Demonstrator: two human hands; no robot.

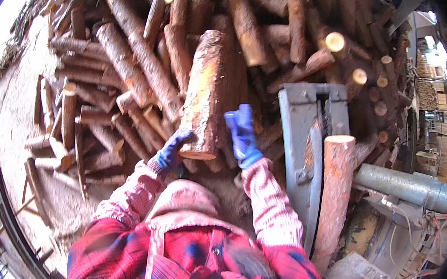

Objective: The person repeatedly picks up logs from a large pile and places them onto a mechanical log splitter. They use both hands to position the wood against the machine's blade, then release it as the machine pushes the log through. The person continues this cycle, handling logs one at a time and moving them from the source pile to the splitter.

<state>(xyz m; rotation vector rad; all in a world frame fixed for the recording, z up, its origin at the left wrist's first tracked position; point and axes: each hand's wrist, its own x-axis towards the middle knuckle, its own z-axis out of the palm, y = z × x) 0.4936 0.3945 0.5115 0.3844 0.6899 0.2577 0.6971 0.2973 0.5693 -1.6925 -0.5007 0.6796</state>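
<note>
A thick log (205, 95) with patchy, partly peeled bark lies in front of me, its cut end toward me and its far end on the pile. My left hand (171, 149), in a blue glove, grips its near left edge; some of the fingers are hidden against the bark. Just right of the same log is my right hand (243, 136), also gloved in blue. It is open, fingers stretched upward, with a small gap to the bark.
A big heap of logs (244, 23) spreads ahead. To the right stand a grey metal frame (293, 132), a log (336, 198) leaning along it, and a metal pipe (408, 185) near loose cables (436, 242). Shorter logs (95, 115) lie at left, beyond a dark rail (11, 216).
</note>
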